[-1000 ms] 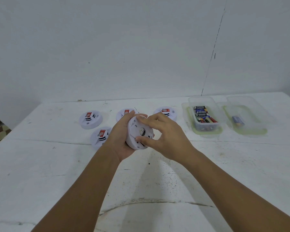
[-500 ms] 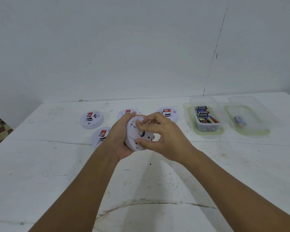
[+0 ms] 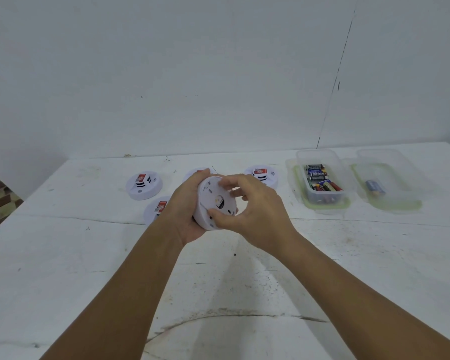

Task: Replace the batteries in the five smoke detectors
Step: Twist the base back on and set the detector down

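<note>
- While the left hand (image 3: 186, 216) cups a white smoke detector (image 3: 213, 202) above the table (image 3: 89, 255), its back side faces the camera.
- Right hand (image 3: 255, 211) pinches the detector's back between thumb and fingers (image 3: 227, 181).
- Four other detectors lie behind on the table; one (image 3: 144, 185) is at far left.
- Clear box (image 3: 322, 181) with batteries (image 3: 320, 178) stands at right, beside a second box (image 3: 385, 183) with one battery (image 3: 375, 187).

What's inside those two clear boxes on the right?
The nearer box holds a heap of batteries, dark and coloured; those at the bottom are covered by the ones on top. The far box holds one bluish battery.
</note>
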